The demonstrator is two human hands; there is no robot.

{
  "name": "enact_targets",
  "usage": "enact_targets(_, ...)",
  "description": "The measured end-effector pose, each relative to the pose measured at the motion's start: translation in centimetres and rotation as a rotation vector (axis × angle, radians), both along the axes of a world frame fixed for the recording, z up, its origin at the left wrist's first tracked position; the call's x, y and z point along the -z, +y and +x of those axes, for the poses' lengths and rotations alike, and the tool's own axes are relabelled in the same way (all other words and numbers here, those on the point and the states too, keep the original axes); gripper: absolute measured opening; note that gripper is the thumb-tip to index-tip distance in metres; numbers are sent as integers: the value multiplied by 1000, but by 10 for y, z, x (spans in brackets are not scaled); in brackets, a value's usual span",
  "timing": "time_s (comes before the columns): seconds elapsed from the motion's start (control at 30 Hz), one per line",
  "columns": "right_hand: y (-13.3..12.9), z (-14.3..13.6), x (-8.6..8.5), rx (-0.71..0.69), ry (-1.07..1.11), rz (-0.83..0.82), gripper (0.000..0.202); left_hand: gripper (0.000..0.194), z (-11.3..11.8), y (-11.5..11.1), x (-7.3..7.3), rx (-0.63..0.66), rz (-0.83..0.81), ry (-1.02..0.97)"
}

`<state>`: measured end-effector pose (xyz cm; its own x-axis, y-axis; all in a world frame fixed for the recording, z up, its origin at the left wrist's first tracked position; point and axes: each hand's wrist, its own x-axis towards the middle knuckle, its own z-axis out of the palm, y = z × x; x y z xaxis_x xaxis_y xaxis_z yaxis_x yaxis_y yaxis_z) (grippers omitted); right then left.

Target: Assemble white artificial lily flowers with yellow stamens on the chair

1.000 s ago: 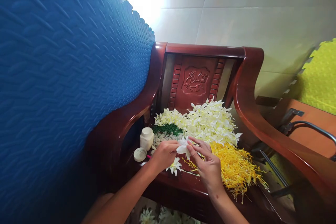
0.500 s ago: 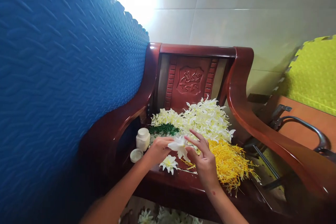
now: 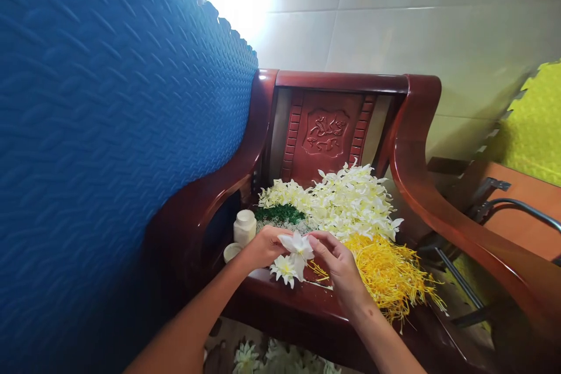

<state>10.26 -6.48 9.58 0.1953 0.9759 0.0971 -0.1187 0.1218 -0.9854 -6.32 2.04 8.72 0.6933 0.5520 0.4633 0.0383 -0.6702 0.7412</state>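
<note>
Between my two hands is a white artificial flower (image 3: 298, 248), held above the front of a dark red wooden chair seat. My left hand (image 3: 266, 245) pinches it from the left side. On the other side, the thumb and fingers of my right hand (image 3: 329, 252) close on a petal edge. Just below, a second white flower with a pale yellow centre (image 3: 284, 269) lies on the seat. Behind my hands rises a heap of white petal pieces (image 3: 350, 201). Yellow thread-like stamens (image 3: 390, 274) are piled right of my right hand.
A white jar (image 3: 244, 228) and its round lid (image 3: 232, 252) stand at the seat's left. Small green pieces (image 3: 280, 214) lie behind. Curved armrests (image 3: 184, 204) flank the seat. More white flowers (image 3: 246, 357) lie below the chair. A blue foam mat (image 3: 109, 99) stands at left.
My right hand's spread fingers have closed in on the flower's right side. My left hand keeps its hold. The whole view has shifted slightly.
</note>
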Motion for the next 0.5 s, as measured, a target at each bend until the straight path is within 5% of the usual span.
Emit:
enact_targets(0.27, -2, 2, 0, 18, -15, 28, 34, 15, -3, 5, 3, 59, -90, -43)
enact_targets(0.5, 0, 6, 4, -2, -102, 2, 35, 31, -1, 4, 6, 63, -103, 21)
